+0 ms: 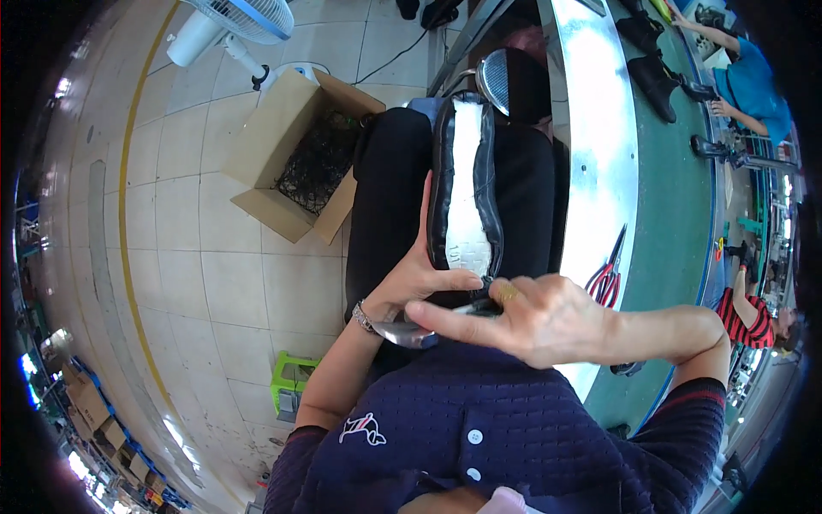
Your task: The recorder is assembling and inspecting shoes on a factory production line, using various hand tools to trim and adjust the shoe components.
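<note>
A black shoe upper lies sole-side up along my lap, its black edges folded in around a white insole. My left hand holds it from the left near its close end, with the thumb across the edge. My right hand is closed just nearer to me than that end, index finger stretched to the left. Under this finger shows a shiny metal hand tool with a broad, rounded end. The right fingers hide most of the tool, so its exact kind is unclear.
To my right runs a metal-edged bench with red-handled scissors on it and a green belt carrying black boots. An open carton of black scraps, a fan and a green stool are left. Two people work beyond the belt.
</note>
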A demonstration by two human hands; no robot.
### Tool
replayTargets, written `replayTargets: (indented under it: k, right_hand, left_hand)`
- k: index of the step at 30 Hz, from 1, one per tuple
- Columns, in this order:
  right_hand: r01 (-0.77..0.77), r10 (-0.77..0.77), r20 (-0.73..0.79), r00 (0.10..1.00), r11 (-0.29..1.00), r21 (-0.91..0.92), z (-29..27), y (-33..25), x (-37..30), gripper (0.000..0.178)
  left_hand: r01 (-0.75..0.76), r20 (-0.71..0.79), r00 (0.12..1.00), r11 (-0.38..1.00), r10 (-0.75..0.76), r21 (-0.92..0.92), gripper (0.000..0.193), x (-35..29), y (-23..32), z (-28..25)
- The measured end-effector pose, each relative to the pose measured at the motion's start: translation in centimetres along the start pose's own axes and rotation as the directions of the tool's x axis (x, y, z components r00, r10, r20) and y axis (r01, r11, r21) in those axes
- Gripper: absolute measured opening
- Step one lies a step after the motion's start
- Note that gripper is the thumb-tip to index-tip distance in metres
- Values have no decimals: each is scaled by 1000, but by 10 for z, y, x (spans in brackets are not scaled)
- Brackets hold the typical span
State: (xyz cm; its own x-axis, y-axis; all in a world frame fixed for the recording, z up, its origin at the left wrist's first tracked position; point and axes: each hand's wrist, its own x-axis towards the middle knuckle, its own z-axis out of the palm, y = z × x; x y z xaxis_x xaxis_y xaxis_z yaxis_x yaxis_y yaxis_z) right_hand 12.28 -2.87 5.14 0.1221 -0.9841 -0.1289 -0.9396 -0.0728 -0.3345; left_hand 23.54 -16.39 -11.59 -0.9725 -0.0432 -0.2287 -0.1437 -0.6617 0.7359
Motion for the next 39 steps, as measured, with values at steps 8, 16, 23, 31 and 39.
replayTargets:
  k: [8, 16, 23, 31, 39]
  right_hand:
    - [-115, 115, -4, 993, 993, 19, 11, -3, -10, 81]
    - [-178, 182, 48, 982, 982, -67, 10, 9, -15, 71]
    - [-309, 315, 117, 942, 949, -67, 13, 17, -17, 74]
    - [-284, 290, 42, 956, 953, -104, 22, 34, -25, 82]
    - [-341, 339, 35, 940, 938, 57, 18, 61, -8, 80]
  left_hand:
    - [45, -4, 999, 992, -45, 115, 130, 8, 6, 7]
    - [188, 48, 980, 974, -195, 125, 135, 7, 1, 6]
    - [120, 122, 981, 968, -150, 222, 140, 5, -5, -2]
    - [263, 69, 955, 932, -288, 250, 130, 4, 7, 6]
    - [274, 31, 960, 959, -277, 76, 107, 5, 7, 13]
